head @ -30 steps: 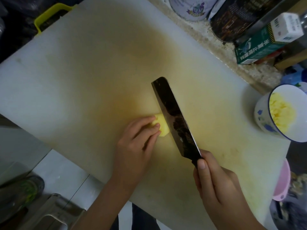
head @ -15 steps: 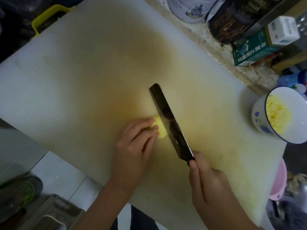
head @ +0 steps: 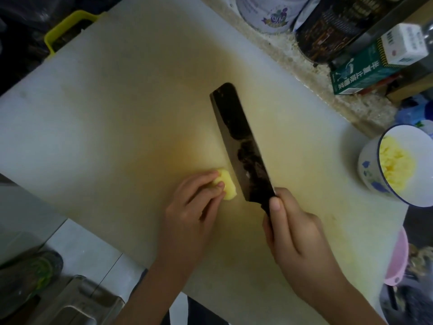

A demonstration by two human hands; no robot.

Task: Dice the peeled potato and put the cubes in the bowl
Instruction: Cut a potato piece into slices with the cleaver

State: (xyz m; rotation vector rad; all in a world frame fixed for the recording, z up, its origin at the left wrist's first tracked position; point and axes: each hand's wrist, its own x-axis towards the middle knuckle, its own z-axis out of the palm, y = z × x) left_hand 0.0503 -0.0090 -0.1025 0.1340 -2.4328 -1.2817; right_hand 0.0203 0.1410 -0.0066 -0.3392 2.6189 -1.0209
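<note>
The white cutting board (head: 117, 113) fills the scene. The cleaver (head: 241, 146), its handle wrapped by the right hand (head: 302, 245), is poised to slice. At the board's right edge the bowl (head: 369, 167) keeps finished cubes (head: 396, 163) within reach. The left hand (head: 189, 212) curls its fingertips onto the small potato piece (head: 228, 187), steadying it just left of the blade.

A small pale-yellow potato piece (head: 228, 188) lies well apart from the white bowl (head: 369, 165) holding yellow cubes (head: 396, 165).

Left hand (head: 189, 214) lies palm-down, fingertips (head: 220, 184) curled in a pinch; right hand (head: 297, 238) clenched, thumb extended forward.
</note>
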